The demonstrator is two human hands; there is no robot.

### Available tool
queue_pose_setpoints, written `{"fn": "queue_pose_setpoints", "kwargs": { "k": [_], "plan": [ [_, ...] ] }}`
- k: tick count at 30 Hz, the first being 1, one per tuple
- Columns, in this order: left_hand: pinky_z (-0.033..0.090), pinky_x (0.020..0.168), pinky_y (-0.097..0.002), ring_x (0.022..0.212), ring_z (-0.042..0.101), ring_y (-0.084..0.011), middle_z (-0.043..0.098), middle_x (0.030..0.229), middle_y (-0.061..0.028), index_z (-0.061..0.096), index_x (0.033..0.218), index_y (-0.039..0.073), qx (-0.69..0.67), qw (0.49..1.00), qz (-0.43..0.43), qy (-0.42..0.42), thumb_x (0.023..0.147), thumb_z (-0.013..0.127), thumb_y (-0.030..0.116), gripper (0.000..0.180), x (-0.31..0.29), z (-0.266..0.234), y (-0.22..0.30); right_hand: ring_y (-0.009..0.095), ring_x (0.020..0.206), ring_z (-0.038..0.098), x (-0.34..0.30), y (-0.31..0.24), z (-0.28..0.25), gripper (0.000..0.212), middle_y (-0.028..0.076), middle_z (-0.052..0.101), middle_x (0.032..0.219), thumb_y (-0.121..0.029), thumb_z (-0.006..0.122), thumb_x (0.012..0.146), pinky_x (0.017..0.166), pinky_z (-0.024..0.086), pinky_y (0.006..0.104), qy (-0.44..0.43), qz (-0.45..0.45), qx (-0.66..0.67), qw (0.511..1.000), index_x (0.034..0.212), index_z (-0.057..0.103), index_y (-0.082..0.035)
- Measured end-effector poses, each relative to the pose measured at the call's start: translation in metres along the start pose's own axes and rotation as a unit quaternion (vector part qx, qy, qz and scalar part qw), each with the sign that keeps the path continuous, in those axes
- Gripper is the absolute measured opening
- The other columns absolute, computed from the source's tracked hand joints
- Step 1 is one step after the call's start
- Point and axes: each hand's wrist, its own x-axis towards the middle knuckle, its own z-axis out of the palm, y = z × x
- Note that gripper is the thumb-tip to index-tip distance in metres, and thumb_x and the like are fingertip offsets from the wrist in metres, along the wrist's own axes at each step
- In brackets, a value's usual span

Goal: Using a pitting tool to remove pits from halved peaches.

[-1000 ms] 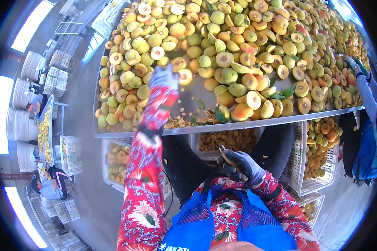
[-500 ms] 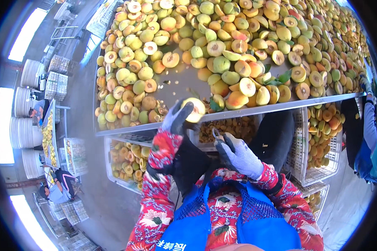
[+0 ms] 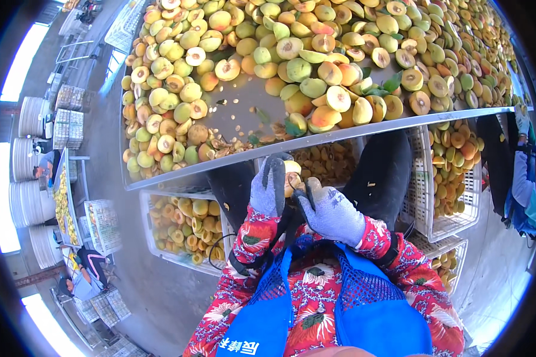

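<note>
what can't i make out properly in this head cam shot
In the head view:
- What the right hand grips: its own glove hides most of it.
- The covered part of the fruit piece: behind the left hand.
- The table's far end: cut off by the upper edge.
- The co-worker at right: partly cut off by the dark rim.
- The far-left seated person's hands: too small.

From my remote seat I see a bright view, the left-hand wall panels (image 3: 3,196) glaring white, fisheye curvature sideways, and blue-fringed black corners.
</note>
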Motion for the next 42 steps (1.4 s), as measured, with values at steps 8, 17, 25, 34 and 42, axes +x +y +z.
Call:
{"fn": "queue_pose_setpoints", "kwargs": {
  "k": [8, 17, 25, 34, 42],
  "plan": [
    [0.052, 0.069, -0.0349, 0.075, 0.067, -0.0294, 0.065, 0.082, -0.0161, 0.06, 0.102, 0.003, -0.13, 0.971, -0.17, 0.105, 0.097, 0.045, 0.023, 0.025, -0.006, 0.018, 0.021, 0.026, 0.054, 0.053, 0.009, -0.012, -0.025, 0.02, 0.015, 0.055, 0.078, -0.017, 0.046, 0.095, 0.05, 0.043, 0.035, -0.143, 0.263, 0.407, 0.863, 0.097, 0.053, 0.002],
    [0.051, 0.068, -0.0343, 0.077, 0.067, -0.0261, 0.065, 0.084, -0.0174, 0.057, 0.108, 0.002, -0.197, 0.955, -0.211, 0.064, 0.099, 0.042, 0.024, 0.028, -0.013, 0.025, 0.022, 0.007, 0.043, 0.042, 0.0, 0.016, -0.014, 0.035, -0.001, 0.044, 0.058, -0.038, 0.041, 0.099, 0.039, 0.033, 0.0203, -0.232, 0.228, 0.748, 0.579, 0.094, 0.051, -0.005],
    [0.051, 0.073, -0.0316, 0.08, 0.064, -0.0189, 0.067, 0.089, -0.0102, 0.06, 0.103, 0.0, -0.365, 0.91, -0.186, 0.063, 0.096, 0.045, 0.034, 0.038, -0.014, 0.034, 0.018, 0.007, 0.034, 0.04, -0.008, 0.028, 0.01, 0.039, -0.002, 0.044, 0.054, -0.042, 0.039, 0.099, 0.03, 0.03, 0.0194, -0.285, 0.206, 0.93, 0.108, 0.096, 0.051, -0.005],
    [0.051, 0.07, -0.0296, 0.075, 0.062, -0.0162, 0.066, 0.086, -0.0092, 0.064, 0.099, 0.001, -0.381, 0.873, -0.284, 0.113, 0.095, 0.051, 0.036, 0.037, -0.019, 0.045, 0.001, 0.006, 0.033, 0.039, 0.0, 0.035, 0.036, 0.044, -0.004, 0.042, 0.055, -0.045, 0.036, 0.099, 0.03, 0.028, 0.0218, -0.282, 0.161, 0.94, 0.103, 0.097, 0.053, -0.005],
    [0.052, 0.07, -0.0353, 0.081, 0.066, -0.0247, 0.065, 0.088, -0.0105, 0.06, 0.102, 0.003, -0.058, 0.958, -0.272, 0.072, 0.072, 0.075, 0.032, 0.045, -0.045, 0.048, -0.051, 0.006, 0.032, 0.037, 0.009, 0.025, 0.027, 0.043, -0.003, 0.041, 0.053, -0.045, 0.037, 0.099, 0.031, 0.028, 0.0207, -0.29, 0.108, 0.939, 0.147, 0.097, 0.053, -0.005]
  ]
}}
